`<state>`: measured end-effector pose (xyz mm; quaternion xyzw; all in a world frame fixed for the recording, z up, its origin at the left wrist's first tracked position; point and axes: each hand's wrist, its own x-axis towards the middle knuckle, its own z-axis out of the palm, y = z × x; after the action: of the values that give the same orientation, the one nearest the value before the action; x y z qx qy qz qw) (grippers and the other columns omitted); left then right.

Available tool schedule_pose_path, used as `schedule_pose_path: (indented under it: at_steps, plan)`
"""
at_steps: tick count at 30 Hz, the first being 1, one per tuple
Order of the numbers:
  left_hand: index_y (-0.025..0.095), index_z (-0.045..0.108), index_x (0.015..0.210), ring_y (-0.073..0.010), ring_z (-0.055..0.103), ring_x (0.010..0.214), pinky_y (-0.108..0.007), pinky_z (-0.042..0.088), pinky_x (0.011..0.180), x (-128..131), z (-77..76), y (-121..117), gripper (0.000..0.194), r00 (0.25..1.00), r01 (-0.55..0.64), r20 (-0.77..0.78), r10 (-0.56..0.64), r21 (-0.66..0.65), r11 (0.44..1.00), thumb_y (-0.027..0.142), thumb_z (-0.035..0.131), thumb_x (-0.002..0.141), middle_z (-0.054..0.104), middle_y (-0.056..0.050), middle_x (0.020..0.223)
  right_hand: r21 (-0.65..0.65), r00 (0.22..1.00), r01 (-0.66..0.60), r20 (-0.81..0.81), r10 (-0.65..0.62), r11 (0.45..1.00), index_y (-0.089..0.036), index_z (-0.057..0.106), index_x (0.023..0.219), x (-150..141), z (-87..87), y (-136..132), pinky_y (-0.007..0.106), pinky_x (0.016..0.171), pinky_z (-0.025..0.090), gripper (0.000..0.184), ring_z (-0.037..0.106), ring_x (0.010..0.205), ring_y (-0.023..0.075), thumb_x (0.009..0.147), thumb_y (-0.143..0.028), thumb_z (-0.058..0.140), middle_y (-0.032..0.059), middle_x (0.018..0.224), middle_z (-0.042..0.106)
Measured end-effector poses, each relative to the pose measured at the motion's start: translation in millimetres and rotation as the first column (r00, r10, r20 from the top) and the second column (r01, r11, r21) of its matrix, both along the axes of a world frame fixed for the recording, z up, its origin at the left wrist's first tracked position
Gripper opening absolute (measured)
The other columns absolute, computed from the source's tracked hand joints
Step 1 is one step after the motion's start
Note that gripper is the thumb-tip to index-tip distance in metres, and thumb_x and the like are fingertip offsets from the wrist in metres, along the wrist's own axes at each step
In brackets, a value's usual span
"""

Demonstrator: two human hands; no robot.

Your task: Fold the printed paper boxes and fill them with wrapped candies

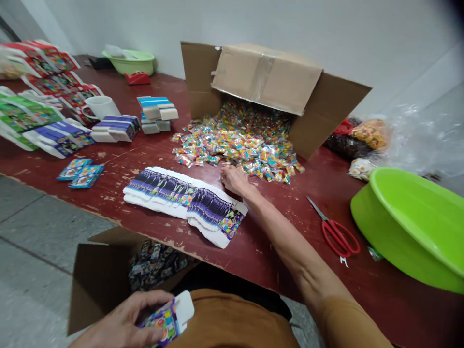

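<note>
"Head view: what's the left hand [125, 321] doing?"

"Gripping a purple printed carton [165, 325], white flap sticking out; its lettering is too blurred to read."

"And the right hand [236, 181]?"

"At the near edge of the wrapped candies [241, 147]; whether its bent fingers grasp one, I can't tell. Overlapping flat cartons [184, 195] lie left."

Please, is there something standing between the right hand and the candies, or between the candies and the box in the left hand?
Nothing visible blocks the right hand from the candies. The row of cartons lies between them and the box in the left hand.
</note>
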<state>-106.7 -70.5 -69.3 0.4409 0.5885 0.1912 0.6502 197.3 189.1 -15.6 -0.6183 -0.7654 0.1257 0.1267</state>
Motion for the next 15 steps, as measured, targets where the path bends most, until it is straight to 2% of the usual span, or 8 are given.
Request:
schedule_pose_path:
  at_steps: [2, 5, 7, 10, 11, 12, 13, 15]
  plan:
    - [0.021, 0.076, 0.098, -0.0330, 0.067, 0.098, -0.038, 0.053, 0.086, -0.9, 4.2, -0.4, 0.059, 1.000, 0.011, -0.018, -0.011, -0.008, 1.000, 0.054, 0.089, 0.052, 0.077, -0.008, 0.099, -0.023, 1.000, 0.009, 0.007, -0.009, 1.000, -0.019, 0.072, 0.102, 1.6, 0.7, 0.6, 0.039, 0.088, 0.050, 0.021, 0.066, 0.104, 0.0297, 0.083, -0.014, 0.063, 0.0137, 0.110, 0.070]
    - [0.023, 0.069, 0.110, -0.0255, 0.070, 0.090, -0.032, 0.055, 0.078, 18.8, 24.9, 8.8, 0.057, 0.986, -0.102, 0.125, 0.114, -0.099, 0.990, 0.053, 0.084, 0.064, 0.076, -0.008, 0.107, -0.024, 0.999, 0.005, -0.035, -0.006, 1.000, -0.018, 0.072, 0.094, 13.8, 2.0, -0.5, 0.034, 0.085, 0.049, 0.018, 0.065, 0.100, 0.0272, 0.076, -0.014, 0.070, 0.0115, 0.101, 0.072]
    - [0.022, 0.063, 0.109, -0.0221, 0.071, 0.072, -0.030, 0.055, 0.064, 37.8, 41.1, 19.1, 0.045, 0.944, -0.091, 0.305, 0.122, -0.115, 0.989, 0.041, 0.081, 0.073, 0.076, -0.009, 0.096, 0.003, 0.995, 0.020, -0.093, -0.020, 1.000, -0.016, 0.071, 0.089, 26.3, 3.2, -5.4, 0.033, 0.083, 0.049, 0.014, 0.064, 0.099, 0.0249, 0.076, -0.017, 0.073, 0.0111, 0.101, 0.071]
    - [0.023, 0.057, 0.103, -0.0187, 0.070, 0.059, -0.027, 0.055, 0.055, 61.0, 57.0, 33.3, 0.032, 0.846, -0.254, 0.468, 0.255, -0.066, 0.965, 0.024, 0.076, 0.078, 0.072, -0.003, 0.080, 0.050, 0.969, 0.113, -0.226, -0.099, 0.992, -0.014, 0.066, 0.085, 42.5, 10.5, -25.6, 0.031, 0.074, 0.050, 0.016, 0.064, 0.084, 0.0202, 0.082, -0.029, 0.071, 0.0101, 0.092, 0.071]
    - [0.023, 0.056, 0.101, -0.0183, 0.068, 0.055, -0.029, 0.056, 0.054, 66.4, 59.7, 36.7, 0.030, 0.810, -0.275, 0.517, 0.276, -0.082, 0.958, 0.021, 0.075, 0.077, 0.071, -0.001, 0.077, 0.059, 0.935, 0.158, -0.330, -0.130, 0.986, -0.014, 0.065, 0.084, 44.7, 15.3, -36.8, 0.030, 0.069, 0.050, 0.021, 0.063, 0.076, 0.0181, 0.083, -0.034, 0.070, 0.0084, 0.085, 0.070]
    - [0.023, 0.055, 0.099, -0.0182, 0.067, 0.053, -0.030, 0.056, 0.052, 71.0, 61.5, 39.4, 0.029, 0.777, -0.276, 0.561, 0.284, -0.102, 0.956, 0.021, 0.073, 0.077, 0.070, -0.001, 0.076, 0.050, 0.859, 0.200, -0.490, -0.150, 0.979, -0.015, 0.064, 0.081, 44.3, 20.9, -50.3, 0.029, 0.063, 0.049, 0.024, 0.061, 0.069, 0.0161, 0.083, -0.038, 0.071, 0.0061, 0.079, 0.069]
    - [0.022, 0.055, 0.098, -0.0190, 0.066, 0.052, -0.031, 0.056, 0.050, 75.1, 62.9, 41.5, 0.027, 0.750, -0.264, 0.597, 0.285, -0.124, 0.956, 0.022, 0.072, 0.077, 0.070, -0.002, 0.075, 0.028, 0.742, 0.204, -0.657, -0.136, 0.979, -0.016, 0.063, 0.078, 41.0, 26.7, -65.7, 0.027, 0.059, 0.048, 0.027, 0.059, 0.063, 0.0143, 0.081, -0.041, 0.073, 0.0036, 0.072, 0.067]
    - [0.021, 0.056, 0.096, -0.0214, 0.068, 0.052, -0.032, 0.056, 0.048, 83.2, 65.5, 44.2, 0.022, 0.715, -0.237, 0.639, 0.283, -0.159, 0.958, 0.030, 0.070, 0.081, 0.071, -0.004, 0.074, -0.044, 0.541, 0.038, -0.839, -0.058, 0.998, -0.017, 0.065, 0.079, 25.9, 35.9, -99.2, 0.026, 0.056, 0.048, 0.027, 0.059, 0.060, 0.0125, 0.077, -0.041, 0.077, 0.0021, 0.071, 0.068]
